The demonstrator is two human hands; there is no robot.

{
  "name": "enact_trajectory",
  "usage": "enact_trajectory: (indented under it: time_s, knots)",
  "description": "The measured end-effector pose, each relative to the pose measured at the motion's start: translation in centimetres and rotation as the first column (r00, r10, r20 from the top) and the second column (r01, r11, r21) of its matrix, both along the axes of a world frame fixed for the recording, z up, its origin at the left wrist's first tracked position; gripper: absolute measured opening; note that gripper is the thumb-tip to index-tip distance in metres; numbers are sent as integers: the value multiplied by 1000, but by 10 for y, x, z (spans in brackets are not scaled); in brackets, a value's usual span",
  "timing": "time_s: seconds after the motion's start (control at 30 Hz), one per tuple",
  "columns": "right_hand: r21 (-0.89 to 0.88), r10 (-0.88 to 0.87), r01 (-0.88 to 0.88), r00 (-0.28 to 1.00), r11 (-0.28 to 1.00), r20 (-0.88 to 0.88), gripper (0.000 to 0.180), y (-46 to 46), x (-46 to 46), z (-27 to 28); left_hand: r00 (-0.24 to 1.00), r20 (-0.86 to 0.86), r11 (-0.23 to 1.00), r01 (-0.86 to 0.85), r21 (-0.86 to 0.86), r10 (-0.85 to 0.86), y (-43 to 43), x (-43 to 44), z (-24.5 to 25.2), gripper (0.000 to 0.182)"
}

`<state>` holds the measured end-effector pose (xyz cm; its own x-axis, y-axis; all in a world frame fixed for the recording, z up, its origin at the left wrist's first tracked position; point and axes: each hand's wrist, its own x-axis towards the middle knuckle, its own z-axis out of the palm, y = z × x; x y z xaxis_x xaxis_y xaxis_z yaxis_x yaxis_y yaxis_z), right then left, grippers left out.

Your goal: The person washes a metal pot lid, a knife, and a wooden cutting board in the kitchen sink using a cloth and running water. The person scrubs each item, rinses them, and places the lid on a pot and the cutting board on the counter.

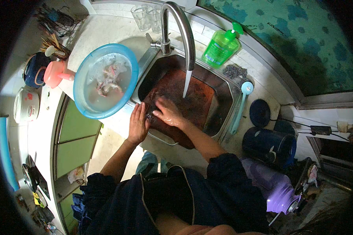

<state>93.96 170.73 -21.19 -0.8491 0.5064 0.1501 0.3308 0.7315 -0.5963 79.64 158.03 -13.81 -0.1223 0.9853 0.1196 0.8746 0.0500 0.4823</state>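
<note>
A wet, reddish-brown board (203, 91) lies in the metal sink (223, 114), its near part reaching over the front rim. Water pours from the curved faucet (188, 38) onto its surface. My right hand (169, 113), wet, rests flat on the board left of the stream with its fingers spread. At the board's near left edge is my left hand (138, 123), fingers straight and close together. Whether it grips that edge cannot be made out. Just left of the sink stands a blue plastic basin (78, 88) holding cloudy, foamy water and pale, pinkish pieces (107, 88).
Behind the sink are a green pump bottle (222, 48), a steel-wool scrubber (235, 72) and two drinking glasses (147, 19). A light-blue handled brush (239, 110) lies along the right rim. A pink dipper (54, 75) sits left of the basin. Dark cylindrical containers (267, 144) stand at right.
</note>
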Motion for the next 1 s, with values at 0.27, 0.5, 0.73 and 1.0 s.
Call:
enact_trajectory:
  time_s: [0.27,0.5,0.73,1.0]
  knots:
    - [-699,-969,-715,194,-33,-152,20,100,-4,8,999,-47,998,30,51,-28,-3,-1,-1,65]
    - [-897,-469,-389,764,211,-442,20,-8,-17,56,998,-47,995,34,94,-30,-3,-4,-6,60]
    - [246,-110,111,994,963,-18,25,-123,21,64,952,228,976,-216,34,203,3,-23,-31,50]
    - [58,-311,310,950,949,20,22,-103,19,106,343,838,885,-352,-304,424,44,-24,-15,43]
